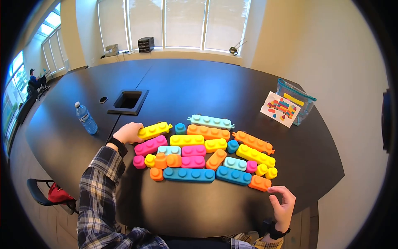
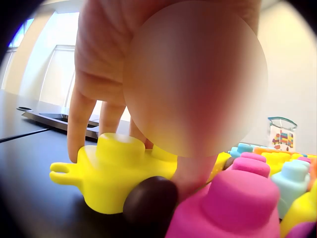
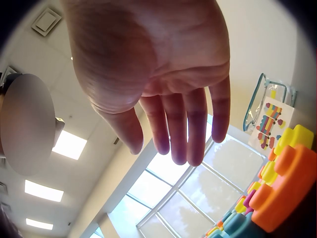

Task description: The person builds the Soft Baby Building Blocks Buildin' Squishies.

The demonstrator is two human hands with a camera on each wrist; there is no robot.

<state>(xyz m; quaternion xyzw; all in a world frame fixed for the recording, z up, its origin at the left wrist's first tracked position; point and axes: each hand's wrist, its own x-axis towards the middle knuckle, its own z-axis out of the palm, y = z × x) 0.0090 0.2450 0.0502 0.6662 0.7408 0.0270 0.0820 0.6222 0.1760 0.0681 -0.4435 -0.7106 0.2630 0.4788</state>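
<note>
My left hand (image 1: 128, 133) grips a yellow wheeled toy block car (image 1: 154, 130) at the left of the block group. In the left wrist view the fingers straddle this yellow car (image 2: 116, 166), whose dark wheel and hitch loop show. A long magenta block (image 2: 237, 203) lies right beside it. My right hand (image 1: 284, 207) hovers near the front right corner, fingers loosely bent, close to an orange block (image 1: 260, 183). Nothing is between its fingers in the right wrist view. Light-blue (image 1: 210, 121) and orange (image 1: 253, 142) wheeled cars lie at the back and right.
Several more blocks lie between the hands, including long blue ones (image 1: 189, 174) in front. A picture card (image 1: 280, 109) leans on a clear zip bag (image 1: 304, 101) at the back right. A water bottle (image 1: 86, 119) and a square table opening (image 1: 128, 101) are at the left.
</note>
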